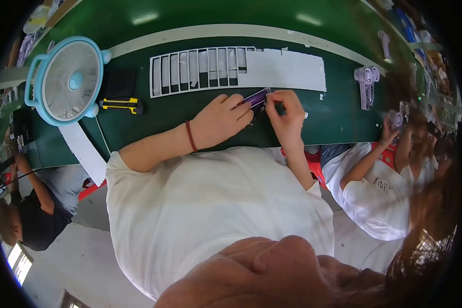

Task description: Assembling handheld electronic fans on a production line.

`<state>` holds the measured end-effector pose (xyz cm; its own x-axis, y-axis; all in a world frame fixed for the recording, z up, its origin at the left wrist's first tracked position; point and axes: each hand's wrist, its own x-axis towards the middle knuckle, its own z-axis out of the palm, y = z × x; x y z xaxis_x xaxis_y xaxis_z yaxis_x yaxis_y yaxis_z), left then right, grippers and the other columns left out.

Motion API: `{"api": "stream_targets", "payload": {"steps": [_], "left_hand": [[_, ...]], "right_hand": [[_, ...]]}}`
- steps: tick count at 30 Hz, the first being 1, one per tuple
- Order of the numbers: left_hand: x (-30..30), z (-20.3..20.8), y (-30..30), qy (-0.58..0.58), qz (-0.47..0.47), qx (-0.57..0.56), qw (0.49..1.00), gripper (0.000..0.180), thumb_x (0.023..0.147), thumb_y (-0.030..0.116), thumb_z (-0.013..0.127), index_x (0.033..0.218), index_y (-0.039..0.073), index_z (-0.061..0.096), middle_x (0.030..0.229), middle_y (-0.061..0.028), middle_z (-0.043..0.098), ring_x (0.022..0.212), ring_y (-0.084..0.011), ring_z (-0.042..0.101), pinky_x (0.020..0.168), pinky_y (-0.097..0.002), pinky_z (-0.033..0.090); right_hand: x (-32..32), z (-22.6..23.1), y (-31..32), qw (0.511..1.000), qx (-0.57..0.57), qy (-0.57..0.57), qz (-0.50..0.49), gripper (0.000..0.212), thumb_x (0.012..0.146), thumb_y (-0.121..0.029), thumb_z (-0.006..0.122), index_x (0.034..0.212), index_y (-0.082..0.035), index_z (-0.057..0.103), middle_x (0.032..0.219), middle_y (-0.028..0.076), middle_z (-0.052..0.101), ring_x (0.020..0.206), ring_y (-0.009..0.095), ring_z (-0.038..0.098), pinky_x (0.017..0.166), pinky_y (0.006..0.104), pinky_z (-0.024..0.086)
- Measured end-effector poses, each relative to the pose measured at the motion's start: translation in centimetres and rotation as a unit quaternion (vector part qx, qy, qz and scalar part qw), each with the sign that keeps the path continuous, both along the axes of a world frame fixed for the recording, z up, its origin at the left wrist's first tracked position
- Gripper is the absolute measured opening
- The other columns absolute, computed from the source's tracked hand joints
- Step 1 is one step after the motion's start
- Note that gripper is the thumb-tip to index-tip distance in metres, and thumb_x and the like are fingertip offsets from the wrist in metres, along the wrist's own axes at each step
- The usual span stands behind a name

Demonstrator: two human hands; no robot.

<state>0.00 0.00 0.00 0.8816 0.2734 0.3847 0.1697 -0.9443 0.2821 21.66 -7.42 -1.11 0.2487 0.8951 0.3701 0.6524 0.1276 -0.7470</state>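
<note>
The left hand [218, 122] is grasping a glossy purple, elongated piece [256, 98], which is lying between the two hands. The right hand [286, 115] is bringing its thumb and fingers together at the piece's right end; whether it is pinching anything cannot be told. A small black part [256, 118] is showing between the hands, its shape partly hidden. A thin reddish band [191, 136] is circling the left wrist. Just beyond both hands, a flat white sheet [287, 69] is lying, ladder-like with narrow slots on its left, solid and ragged-edged on its right. Left of the left hand, a yellow-and-black box cutter [120, 104] is lying, and a round light-blue plastic fan [73, 80] is standing farther out. Well right of the right hand, smooth pale-purple, round-headed devices [365, 92] are resting on the dark green tabletop [336, 115].
</note>
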Motion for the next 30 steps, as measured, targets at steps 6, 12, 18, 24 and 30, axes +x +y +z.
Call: {"api": "stream_targets", "payload": {"steps": [6,12,18,24,30], "left_hand": [[0.5,-0.1,0.1,-0.004,0.012,0.033,0.999,0.021,0.087,0.017,0.069,0.106,0.007,0.067,0.117,-0.0048,0.066,0.106,-0.0217,0.055,0.079,-0.0335,0.049],[0.1,0.0,-0.3,0.006,0.017,0.050,0.999,0.024,0.089,0.017,0.068,0.110,0.006,0.067,0.121,-0.0072,0.066,0.111,-0.0232,0.056,0.086,-0.0345,0.049],[0.2,0.0,-0.2,0.010,0.005,0.054,0.998,0.025,0.089,0.016,0.067,0.112,0.005,0.067,0.125,-0.0094,0.066,0.120,-0.0260,0.056,0.096,-0.0382,0.049],[-0.4,-0.9,-0.2,0.014,0.015,0.037,0.999,0.026,0.088,0.015,0.067,0.111,0.004,0.067,0.125,-0.0112,0.066,0.123,-0.0290,0.056,0.102,-0.0410,0.049],[0.2,-0.5,0.0,-0.008,-0.008,0.026,1.000,0.025,0.088,0.015,0.068,0.110,0.003,0.067,0.124,-0.0124,0.066,0.123,-0.0304,0.057,0.104,-0.0420,0.049]], "right_hand": [[-0.7,0.7,1.1,0.989,0.015,-0.149,0.006,0.016,0.081,0.002,0.077,0.092,-0.004,0.069,0.093,0.010,0.069,0.085,0.028,0.069,0.072,0.0383,0.057],[0.8,2.3,1.8,0.965,-0.043,-0.247,0.069,0.015,0.081,0.000,0.078,0.094,-0.004,0.071,0.093,0.010,0.068,0.086,0.029,0.069,0.073,0.0389,0.057],[2.3,3.8,1.4,0.949,-0.024,-0.276,0.152,0.019,0.081,0.003,0.075,0.100,-0.002,0.074,0.100,0.009,0.070,0.092,0.027,0.070,0.077,0.0376,0.058],[2.1,4.0,3.3,0.898,-0.016,-0.365,0.243,0.026,0.070,0.002,0.072,0.095,-0.001,0.073,0.092,0.008,0.064,0.089,0.025,0.065,0.076,0.0358,0.057],[2.4,4.3,4.0,0.862,-0.029,-0.431,0.264,0.015,0.069,-0.004,0.074,0.080,-0.003,0.064,0.089,0.007,0.059,0.088,0.025,0.063,0.074,0.0355,0.056]]}}
